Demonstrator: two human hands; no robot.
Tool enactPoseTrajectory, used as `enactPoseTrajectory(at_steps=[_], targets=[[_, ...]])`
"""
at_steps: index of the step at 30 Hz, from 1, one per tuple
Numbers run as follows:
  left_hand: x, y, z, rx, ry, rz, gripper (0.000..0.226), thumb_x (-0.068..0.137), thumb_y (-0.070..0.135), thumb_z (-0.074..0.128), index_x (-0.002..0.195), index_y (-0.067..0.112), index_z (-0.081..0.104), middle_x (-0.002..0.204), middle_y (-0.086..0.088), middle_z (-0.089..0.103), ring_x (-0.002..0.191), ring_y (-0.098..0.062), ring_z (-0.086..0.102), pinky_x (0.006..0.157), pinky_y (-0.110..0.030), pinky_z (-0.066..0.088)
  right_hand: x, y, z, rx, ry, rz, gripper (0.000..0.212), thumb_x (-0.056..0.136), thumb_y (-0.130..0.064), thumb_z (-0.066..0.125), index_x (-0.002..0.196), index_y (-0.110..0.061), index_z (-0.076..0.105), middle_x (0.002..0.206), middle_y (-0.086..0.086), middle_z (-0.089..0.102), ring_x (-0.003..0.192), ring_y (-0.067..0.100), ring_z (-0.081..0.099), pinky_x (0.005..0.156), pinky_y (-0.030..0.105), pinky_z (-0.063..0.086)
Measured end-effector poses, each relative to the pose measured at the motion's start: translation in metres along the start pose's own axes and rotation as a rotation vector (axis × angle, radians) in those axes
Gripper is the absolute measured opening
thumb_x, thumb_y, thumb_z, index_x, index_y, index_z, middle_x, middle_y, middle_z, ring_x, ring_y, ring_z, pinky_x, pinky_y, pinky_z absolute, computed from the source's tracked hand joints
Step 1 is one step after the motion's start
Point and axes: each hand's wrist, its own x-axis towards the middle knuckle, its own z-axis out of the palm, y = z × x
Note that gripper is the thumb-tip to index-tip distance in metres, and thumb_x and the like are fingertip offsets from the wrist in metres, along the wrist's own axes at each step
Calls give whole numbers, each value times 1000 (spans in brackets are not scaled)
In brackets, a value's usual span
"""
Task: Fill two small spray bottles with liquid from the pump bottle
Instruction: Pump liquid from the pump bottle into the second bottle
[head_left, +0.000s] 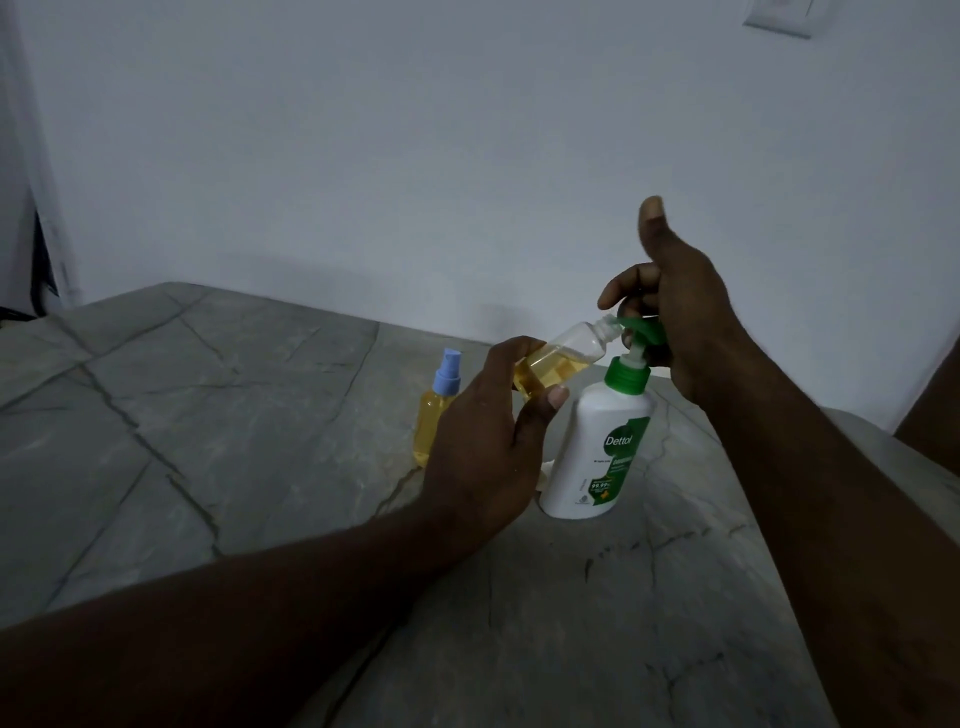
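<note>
The left forearm (208, 623) and right forearm (841, 545) come in from the bottom edge, nearest the lens, and meet at the bottles.

The uncapped spray bottle (566, 358) is tilted, neck up and to the right. Its open mouth sits right at the spout of the green pump head (643, 331), and amber liquid fills roughly its lower half. The left hand (483, 441) holds it low on the body, fingers and thumb wrapped round it. The right hand (685, 317) sits over the pump head with its fingers curled on it and the thumb sticking up free. The pump bottle (592, 457) stands upright on the table (208, 415), just below the tilted bottle and just right of the left hand.

This looks like bottle 2 of 2 being filled. The capped spray bottle (434, 415) wears its blue sprayer, is full of the same amber liquid, and stands just left of the left hand, so it seems done. The next move likely calls for more presses with the mouth held steady under the spout, so nothing runs down the outside, and then the sprayer goes on. That sprayer is not clearly in view.

Around them lie the grey veined tabletop and a plain wall (467, 156).
</note>
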Motion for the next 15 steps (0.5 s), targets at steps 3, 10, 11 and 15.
enactPoseTrajectory(at_steps=[3, 10, 11, 15], targets=[[0, 0, -1, -2, 5, -7, 36, 101, 49, 49, 132, 34, 40, 101, 10, 65, 65, -10, 67, 57, -40, 60, -1, -6, -4, 39, -14, 6, 89, 85, -87, 34, 78, -6, 71, 57, 2, 51, 50, 17, 42, 52, 26, 34], [-1, 1, 0, 2, -6, -21, 39, 101, 51, 45, 134, 30, 40, 91, 7, 67, 60, -10, 65, 57, -39, 59, 0, -2, 5, -161, 119, -37, 75, 78, -83, 54, 71, -11, 73, 62, -1, 55, 58, 17, 49, 54, 29, 38], [0, 1, -1, 0, -4, -25, 40, 101, 51, 44, 135, 30, 41, 90, 7, 66, 60, -10, 64, 57, -39, 59, 0, 0, 5, -179, 128, -33, 72, 79, -81, 56, 67, -12, 71, 65, 0, 57, 62, 19, 51, 56, 30, 40], [0, 1, -1, -7, -4, -17, 38, 102, 50, 43, 134, 31, 40, 90, 9, 65, 61, -10, 64, 56, -39, 58, 2, 2, 5, -174, 126, -46, 65, 80, -76, 60, 59, -14, 66, 63, 1, 56, 61, 20, 49, 55, 29, 40]])
